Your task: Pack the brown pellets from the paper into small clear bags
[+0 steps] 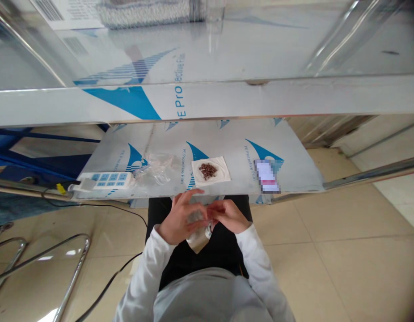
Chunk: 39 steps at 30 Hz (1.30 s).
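Note:
Over my lap, just below the edge of the lower shelf, both hands meet at the fingertips. My left hand (185,216) has its thumb and a finger curved together, with the index finger stretched toward the shelf. The fingers of my right hand (230,216) are pinched against the left fingertips. Whatever lies between them is too small or hidden to name. Beyond the hands, a white paper square (223,175) lies on the shelf, bearing a heap of small dark-brown pieces (207,171). Something pale and partly see-through shows beneath my left hand, unclear in kind.
On the lower shelf (227,138) are a white power strip (111,180) with a plug, crumpled clear plastic (158,169) and a phone (267,175). A film-covered upper surface (227,98) overhangs it. A metal chair frame (73,268) and black cable (109,286) are at left.

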{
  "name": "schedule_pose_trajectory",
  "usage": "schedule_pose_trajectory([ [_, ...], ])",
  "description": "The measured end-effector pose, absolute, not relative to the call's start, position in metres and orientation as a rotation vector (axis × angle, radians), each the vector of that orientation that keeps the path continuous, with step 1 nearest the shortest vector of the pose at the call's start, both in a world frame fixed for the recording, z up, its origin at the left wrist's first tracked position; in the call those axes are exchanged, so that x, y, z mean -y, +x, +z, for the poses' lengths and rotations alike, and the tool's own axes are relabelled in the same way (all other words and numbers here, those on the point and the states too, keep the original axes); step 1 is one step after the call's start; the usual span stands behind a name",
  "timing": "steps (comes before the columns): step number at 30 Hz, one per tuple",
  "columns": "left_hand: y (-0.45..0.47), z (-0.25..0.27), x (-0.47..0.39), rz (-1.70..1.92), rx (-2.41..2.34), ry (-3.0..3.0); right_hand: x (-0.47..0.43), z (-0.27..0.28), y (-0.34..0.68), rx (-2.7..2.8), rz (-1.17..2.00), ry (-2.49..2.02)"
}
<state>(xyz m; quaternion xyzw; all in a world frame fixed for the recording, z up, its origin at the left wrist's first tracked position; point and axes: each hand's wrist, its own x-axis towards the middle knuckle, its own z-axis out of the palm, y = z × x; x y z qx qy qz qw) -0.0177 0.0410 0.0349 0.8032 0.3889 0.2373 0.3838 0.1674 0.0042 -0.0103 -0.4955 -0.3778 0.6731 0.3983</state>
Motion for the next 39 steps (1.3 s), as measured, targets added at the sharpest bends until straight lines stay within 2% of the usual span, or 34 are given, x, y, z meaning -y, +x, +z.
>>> schedule_pose_trajectory([
  [3,-0.009,0.017,-0.041,1.14,-1.311,1.389,-0.008,0.005,0.16,0.749,1.417,-1.296],
  [5,-0.004,0.007,-0.038,1.097,-1.321,0.933,-0.011,0.012,0.157,0.661,1.374,-1.23],
  [7,-0.001,0.004,-0.033,0.963,-1.214,0.748,-0.01,0.016,0.155,0.655,1.378,-1.204],
  [12,0.005,0.013,-0.026,1.083,-1.193,0.764,-0.004,0.01,0.155,0.779,1.393,-1.227],
  [17,0.0,0.007,-0.034,0.93,-1.236,0.842,-0.001,0.001,0.159,0.881,1.326,-1.237],
  [22,0.001,0.0,-0.021,1.153,-1.695,1.582,0.002,0.006,0.158,1.186,0.854,-1.634],
  [26,0.012,0.002,-0.012,0.795,-1.451,1.928,0.004,0.014,0.15,1.481,0.659,-1.805],
  [29,0.016,-0.001,-0.014,0.69,-1.327,2.014,0.005,0.015,0.148,1.592,0.627,-1.88],
  [33,0.016,-0.008,-0.015,0.524,-1.392,2.105,0.008,0.011,0.147,1.646,0.66,-1.983],
  [39,0.021,-0.005,-0.004,-0.062,-1.593,2.263,0.008,-0.002,0.145,1.531,0.594,-2.316],
])
